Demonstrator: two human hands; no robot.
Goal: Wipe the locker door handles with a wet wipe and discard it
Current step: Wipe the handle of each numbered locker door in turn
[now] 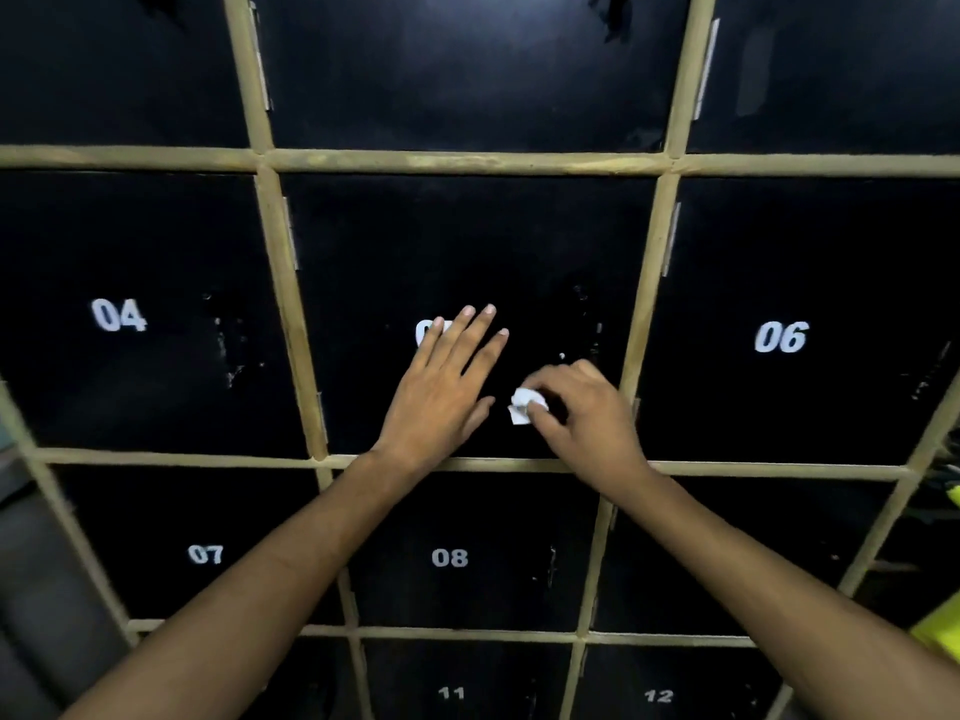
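Observation:
A wall of black locker doors in a tan wooden frame fills the view. My left hand lies flat, fingers spread, on the middle locker door, covering part of its white number. My right hand pinches a small crumpled white wet wipe against the same door, near its right side. The handle there is dark and hard to make out; scuffed marks show just above my right hand.
Neighbouring doors read 04, 06, 07, 08, 11 and 12. Tan frame bars divide the doors. Something bright yellow shows at the right edge, a grey surface at the left.

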